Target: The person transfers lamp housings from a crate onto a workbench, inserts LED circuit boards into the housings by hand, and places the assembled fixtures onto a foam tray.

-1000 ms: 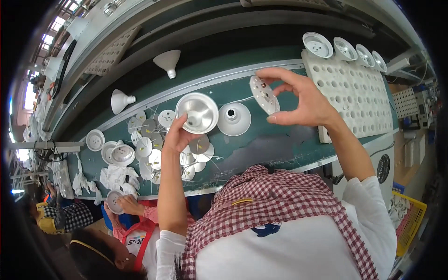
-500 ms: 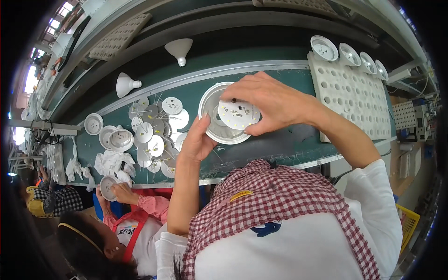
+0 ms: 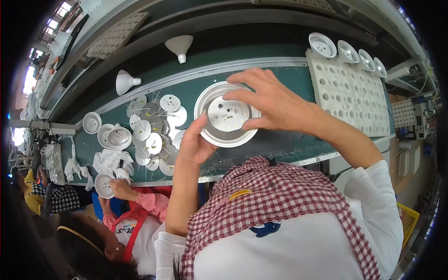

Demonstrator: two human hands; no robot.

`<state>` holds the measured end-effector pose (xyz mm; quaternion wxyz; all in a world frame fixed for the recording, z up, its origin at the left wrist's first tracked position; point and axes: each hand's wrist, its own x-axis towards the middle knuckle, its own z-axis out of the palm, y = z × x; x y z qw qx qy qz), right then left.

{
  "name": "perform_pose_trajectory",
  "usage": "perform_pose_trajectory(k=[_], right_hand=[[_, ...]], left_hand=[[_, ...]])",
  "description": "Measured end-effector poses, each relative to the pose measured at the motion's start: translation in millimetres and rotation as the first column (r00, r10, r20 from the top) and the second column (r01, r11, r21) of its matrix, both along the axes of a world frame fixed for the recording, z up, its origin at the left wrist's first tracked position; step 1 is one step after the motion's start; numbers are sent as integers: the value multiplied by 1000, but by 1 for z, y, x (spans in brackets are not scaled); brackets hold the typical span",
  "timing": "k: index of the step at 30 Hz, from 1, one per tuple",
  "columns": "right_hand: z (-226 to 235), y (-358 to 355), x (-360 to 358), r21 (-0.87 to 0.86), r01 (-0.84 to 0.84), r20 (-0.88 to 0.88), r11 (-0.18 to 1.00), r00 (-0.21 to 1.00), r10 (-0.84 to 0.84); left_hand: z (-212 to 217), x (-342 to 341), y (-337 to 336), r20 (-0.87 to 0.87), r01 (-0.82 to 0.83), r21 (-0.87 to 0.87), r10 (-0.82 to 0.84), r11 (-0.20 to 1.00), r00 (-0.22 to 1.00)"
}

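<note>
My left hand (image 3: 194, 142) is closed on the near left rim of a white lamp housing (image 3: 233, 139), its thumb over the edge. Inside the wide mouth of this cup lies a round white LED board (image 3: 227, 114) with small yellow chips and a hole. From the right, my right hand (image 3: 275, 102) reaches over the cup, its index finger and thumb at the board's edges and another finger by the far rim. To the left, a pile of round LED boards (image 3: 154, 143) with thin wires lies on the green bench.
Beside the pile stand several lamp housings (image 3: 119, 138) and white gloves (image 3: 112, 161). Two more housings (image 3: 179, 45) lie at the back. A perforated white tray (image 3: 350, 100) is at right, with several housings (image 3: 322, 45) along its far edge. A co-worker's hand (image 3: 122, 190) holds a housing at near left.
The LED board, tilted above the cup before, now lies lower and flatter inside it. My right hand's fingers have spread further apart. The co-worker's housing has shifted slightly left.
</note>
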<state>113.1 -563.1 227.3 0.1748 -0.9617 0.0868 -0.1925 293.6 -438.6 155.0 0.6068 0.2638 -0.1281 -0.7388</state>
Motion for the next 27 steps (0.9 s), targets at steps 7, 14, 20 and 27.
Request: perform_pose_trajectory(k=[7, 14, 20, 27], right_hand=[[-10, 10, -10, 82, 28, -29, 996, 999, -26], [-30, 13, 6, -85, 14, -45, 996, 999, -18], [-35, 23, 9, -200, -4, -47, 980, 999, -6], [-48, 31, 7, -225, -5, -27, 974, 1000, -1]], left_hand=[[4, -3, 3, 6, 68, 77, -68, 995, 998], [9, -13, 1, 96, 89, 165, -106, 982, 990], [9, -12, 4, 130, 74, 238, -108, 968, 986], [11, -10, 0, 257, 129, 357, -230, 925, 939]])
